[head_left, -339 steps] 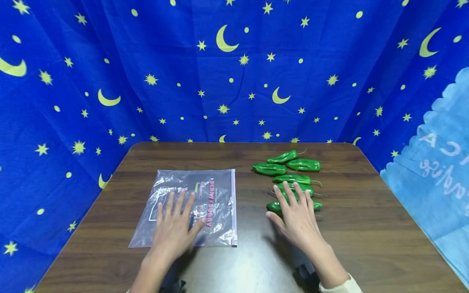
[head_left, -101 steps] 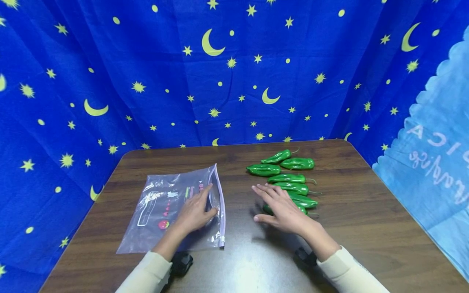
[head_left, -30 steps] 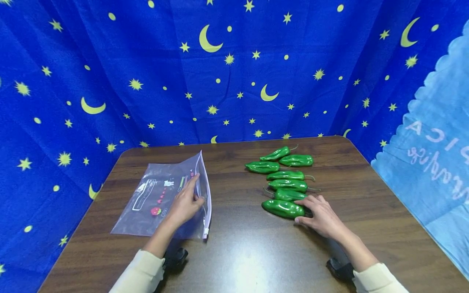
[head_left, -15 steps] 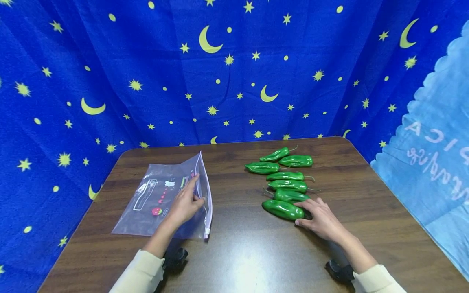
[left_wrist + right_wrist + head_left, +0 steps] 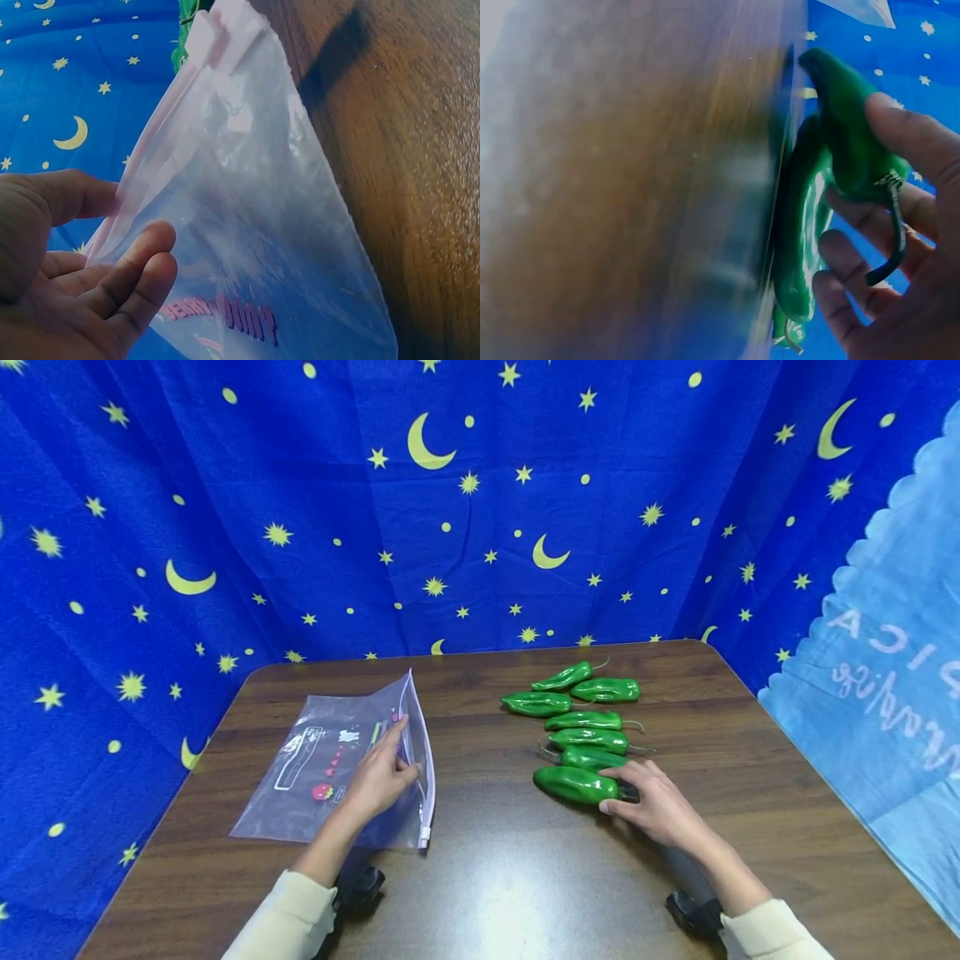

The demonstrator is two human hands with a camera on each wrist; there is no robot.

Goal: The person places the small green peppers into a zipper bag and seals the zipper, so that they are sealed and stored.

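A clear zip bag (image 5: 307, 760) with pink lettering and a strawberry print lies on the left of the table, its mouth raised on the right side. My left hand (image 5: 378, 781) holds the bag by that mouth; in the left wrist view the thumb and fingers (image 5: 142, 259) are at the pale zip edge (image 5: 146, 142). At the near end of a group of green peppers (image 5: 585, 720), my right hand (image 5: 656, 806) grips the nearest pepper (image 5: 573, 784) by its stem end. The right wrist view shows the thumb (image 5: 896, 124) against this pepper and its curved stem (image 5: 896, 232) hanging free.
Several other peppers lie in a loose column behind the gripped one on the brown wooden table (image 5: 487, 860). A blue curtain (image 5: 480, 510) with moons and stars stands behind, and a light blue cloth (image 5: 892, 693) hangs at the right.
Both hands were spread over the bag and peppers earlier. The left hand has since raised the bag's mouth. The right hand has moved to the nearest pepper and gripped it, shifting it slightly.
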